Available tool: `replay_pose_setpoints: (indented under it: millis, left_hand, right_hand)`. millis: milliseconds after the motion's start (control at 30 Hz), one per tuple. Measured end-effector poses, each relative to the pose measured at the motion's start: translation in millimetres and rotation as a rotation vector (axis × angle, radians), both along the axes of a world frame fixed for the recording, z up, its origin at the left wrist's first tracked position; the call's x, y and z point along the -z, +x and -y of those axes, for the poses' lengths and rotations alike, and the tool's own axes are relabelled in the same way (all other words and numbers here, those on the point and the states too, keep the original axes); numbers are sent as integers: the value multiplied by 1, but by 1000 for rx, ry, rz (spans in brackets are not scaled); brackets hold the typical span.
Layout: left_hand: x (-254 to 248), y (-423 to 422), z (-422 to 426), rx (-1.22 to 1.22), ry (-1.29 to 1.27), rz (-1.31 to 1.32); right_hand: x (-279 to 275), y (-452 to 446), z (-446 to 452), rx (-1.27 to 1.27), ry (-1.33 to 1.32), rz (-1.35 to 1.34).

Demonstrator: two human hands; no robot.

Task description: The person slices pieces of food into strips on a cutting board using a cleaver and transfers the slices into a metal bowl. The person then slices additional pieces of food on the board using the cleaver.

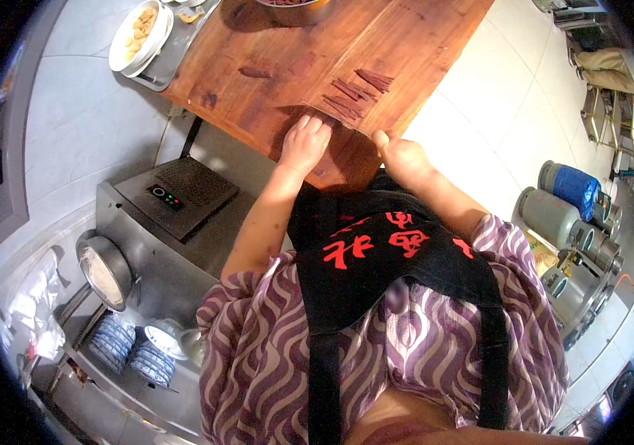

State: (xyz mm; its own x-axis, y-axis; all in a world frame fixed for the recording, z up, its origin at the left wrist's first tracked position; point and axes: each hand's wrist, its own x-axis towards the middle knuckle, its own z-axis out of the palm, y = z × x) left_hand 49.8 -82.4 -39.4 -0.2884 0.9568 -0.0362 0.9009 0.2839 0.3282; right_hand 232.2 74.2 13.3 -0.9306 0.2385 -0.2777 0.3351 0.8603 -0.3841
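My right hand [406,157] is closed at the near right edge of the wooden table [287,48], gripping a knife [347,126]. Its thin blade, seen nearly edge-on, points left toward my left hand [306,141]. That hand rests on the wood with its fingers curled down and pressed together; whatever lies beneath them is hidden. Just beyond the blade are several dark red cut strips [358,93], laid in loose rows. A single dark red piece [255,73] lies apart, farther to the left.
At the far edge stands a metal bowl [295,9] of dark red strips. Plates of yellowish food [139,37] sit on a metal tray [161,74] at the left. Below left is a steel appliance [191,196]; gas cylinders [550,215] stand on the floor at right.
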Motion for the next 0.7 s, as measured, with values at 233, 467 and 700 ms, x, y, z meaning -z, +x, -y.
replay_pose_setpoints:
  millis: [233,467,700]
  left_hand:
    - [0,-1,-2,32,374,-63]
    - [-5,0,5,18,146,-10]
    - [-10,0,9,23,3,7]
  right_hand:
    - [6,-2,-9,29,-37,36]
    - [12,-3,4,29,-5,43]
    - [3,-3,4,-39,-11,9]
